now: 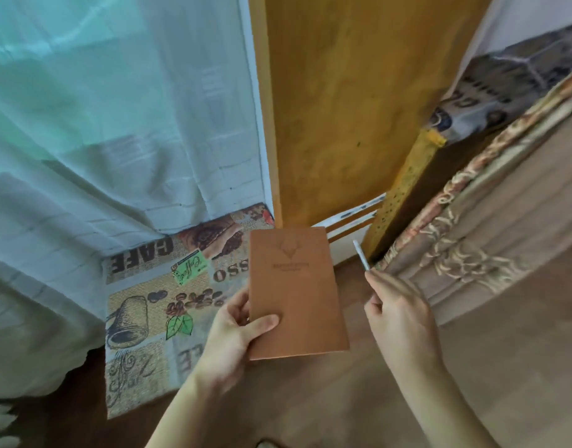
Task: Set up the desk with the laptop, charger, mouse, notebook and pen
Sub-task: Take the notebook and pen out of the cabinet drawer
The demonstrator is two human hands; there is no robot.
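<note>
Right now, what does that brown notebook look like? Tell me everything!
The notebook is thin, shut, with a plain tan-brown cover that looks like soft leather or card. A faint stamped emblem and blurred lettering sit near its top. The left hand holds its lower left corner, thumb on the cover, in the air above the floor.

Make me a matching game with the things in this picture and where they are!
Things:
1. notebook
2. pen
3. coffee mat
4. curtain

Places:
A. hanging on the left
B. in the left hand
C. lying on the floor
D. in the right hand

Pairs: 1-B, 2-D, 3-C, 4-A
</note>
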